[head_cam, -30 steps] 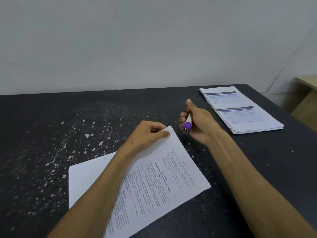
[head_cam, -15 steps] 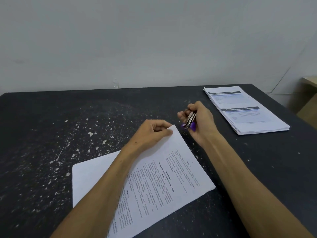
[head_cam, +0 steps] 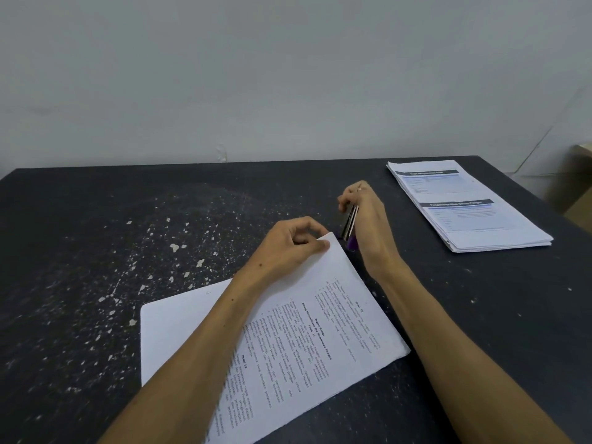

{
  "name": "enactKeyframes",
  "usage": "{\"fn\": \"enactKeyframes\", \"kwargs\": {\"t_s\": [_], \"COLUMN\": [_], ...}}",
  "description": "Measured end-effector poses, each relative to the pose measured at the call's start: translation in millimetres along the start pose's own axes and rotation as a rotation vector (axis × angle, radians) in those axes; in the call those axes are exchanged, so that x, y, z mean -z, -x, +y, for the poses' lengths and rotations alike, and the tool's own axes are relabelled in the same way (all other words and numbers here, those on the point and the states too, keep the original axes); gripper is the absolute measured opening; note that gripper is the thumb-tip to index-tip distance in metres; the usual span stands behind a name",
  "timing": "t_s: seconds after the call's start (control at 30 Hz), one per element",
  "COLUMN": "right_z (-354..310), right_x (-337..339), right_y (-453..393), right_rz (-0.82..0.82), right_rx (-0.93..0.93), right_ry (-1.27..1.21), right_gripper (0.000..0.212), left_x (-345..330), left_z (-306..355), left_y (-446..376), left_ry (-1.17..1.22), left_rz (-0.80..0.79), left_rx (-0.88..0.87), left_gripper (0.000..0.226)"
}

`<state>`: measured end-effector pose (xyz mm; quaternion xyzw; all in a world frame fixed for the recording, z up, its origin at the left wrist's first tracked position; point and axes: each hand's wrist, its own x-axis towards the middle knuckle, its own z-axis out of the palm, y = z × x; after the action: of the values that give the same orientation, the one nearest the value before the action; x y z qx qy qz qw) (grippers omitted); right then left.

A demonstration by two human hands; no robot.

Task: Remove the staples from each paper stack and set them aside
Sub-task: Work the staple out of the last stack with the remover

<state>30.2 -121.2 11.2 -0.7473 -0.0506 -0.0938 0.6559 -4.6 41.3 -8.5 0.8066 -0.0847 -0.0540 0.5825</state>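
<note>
A printed paper stack [head_cam: 320, 341] lies at an angle on the dark table [head_cam: 96, 251], partly under my left forearm. My left hand [head_cam: 288, 245] pinches its far corner between thumb and fingers. Just right of that corner, my right hand [head_cam: 368, 219] grips a purple-and-metal staple remover [head_cam: 349, 225], held upright with its purple end down near the paper's corner. No staple is visible; the corner is covered by my fingers.
A second, thicker paper stack [head_cam: 467, 206] with blue headers lies at the table's far right. White paint specks cover the table's left half. A pale wall rises behind the table, and a wooden piece of furniture [head_cam: 576, 187] stands past the right edge.
My right hand has turned the staple remover, from purple end up to metal side showing with purple end down. My left hand keeps its pinch on the paper corner.
</note>
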Motion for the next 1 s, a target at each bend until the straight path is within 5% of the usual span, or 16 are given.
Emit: {"fn": "enactKeyframes", "kwargs": {"t_s": [0.27,0.57,0.77,1.0], "right_z": [9.9,5.8,-1.6,3.2], "right_x": [5.6,11.4,10.7,6.4], "right_y": [1.0,3.7,6.5,1.4], "right_rz": [-0.040,0.171,0.201,0.172], "right_rx": [-0.084,0.181,-0.041,-0.219], "right_ry": [-0.019,0.332,-0.050,0.038], "right_gripper": [0.020,0.044,0.039,0.032], "left_x": [0.9,1.5,2.7,2.4], "left_z": [-2.0,-2.5,-3.0,-3.8], "left_y": [-2.6,-2.7,-2.3,-2.5], "left_ry": [-0.008,-0.010,-0.020,-0.008], "left_rz": [0.001,-0.003,-0.009,-0.009], "left_rx": [0.002,-0.007,-0.004,0.005], "left_gripper": [0.008,0.007,0.006,0.006]}}
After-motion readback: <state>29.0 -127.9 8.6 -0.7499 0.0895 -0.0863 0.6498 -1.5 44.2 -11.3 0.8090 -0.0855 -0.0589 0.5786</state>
